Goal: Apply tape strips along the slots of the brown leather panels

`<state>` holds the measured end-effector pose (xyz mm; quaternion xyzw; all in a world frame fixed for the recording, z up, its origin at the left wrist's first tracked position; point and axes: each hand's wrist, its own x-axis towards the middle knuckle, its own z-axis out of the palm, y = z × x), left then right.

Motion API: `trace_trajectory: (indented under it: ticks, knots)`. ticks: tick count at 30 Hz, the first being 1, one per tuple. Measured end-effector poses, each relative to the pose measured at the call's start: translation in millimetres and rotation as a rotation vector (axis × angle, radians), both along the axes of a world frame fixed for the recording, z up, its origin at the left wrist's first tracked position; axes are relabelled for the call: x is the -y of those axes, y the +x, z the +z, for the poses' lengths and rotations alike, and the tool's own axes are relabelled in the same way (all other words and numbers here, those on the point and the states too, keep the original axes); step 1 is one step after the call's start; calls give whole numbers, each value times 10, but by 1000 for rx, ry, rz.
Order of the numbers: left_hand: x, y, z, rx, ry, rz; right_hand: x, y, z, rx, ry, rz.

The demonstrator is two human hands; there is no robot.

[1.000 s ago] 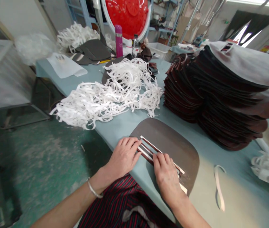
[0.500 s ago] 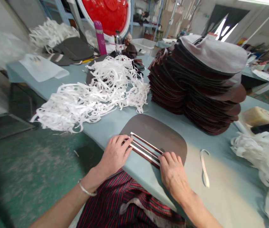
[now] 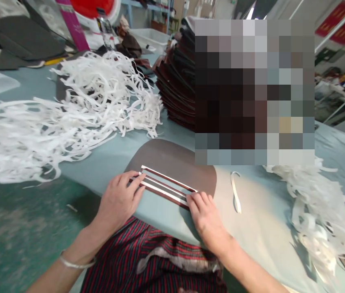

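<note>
In the head view, now has the bare right hand (image 3: pixel 203 209) farther toward the right end of the dark brown, white-edged narrow strips (image 3: pixel 166 193) than a second ago, leaving more of their length exposed between both hands. Sets the bare left hand (image 3: pixel 119 197) at the left end. Shows each grip as fingers laid against the strips; cannot tell whether pinching or only pressing. Keeps them over the rounded grey-brown flat panel (image 3: pixel 172 158), by the near edge of the pale blue counter (image 3: pixel 154 211). Farther back, includes a white plastic tub (image 3: pixel 158 42) with contents too indistinct to tell.
</note>
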<state>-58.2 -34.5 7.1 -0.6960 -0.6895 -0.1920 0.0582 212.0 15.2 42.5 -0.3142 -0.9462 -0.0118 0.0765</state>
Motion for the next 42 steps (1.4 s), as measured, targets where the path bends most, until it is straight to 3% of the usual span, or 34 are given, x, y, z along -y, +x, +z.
trace_trajectory:
  ticks: [4,10,16,22,30,42]
  knots:
    - [-2,2,3,-1,-11,-3,23,331,-48,-141,-135,-77]
    - [-6,7,13,9,-17,-14,9,302,-128,-289,-208,-49]
    - [-10,54,96,-48,-34,-10,22,321,-223,-314,-181,-11]
    - [-37,17,118,-154,-65,-140,-33,264,-248,-356,-56,48]
    - [-35,126,171,-101,-75,-33,-30,287,-308,-377,-74,37]
    - [-11,43,39,-9,-33,-55,126,255,-220,-296,-133,128]
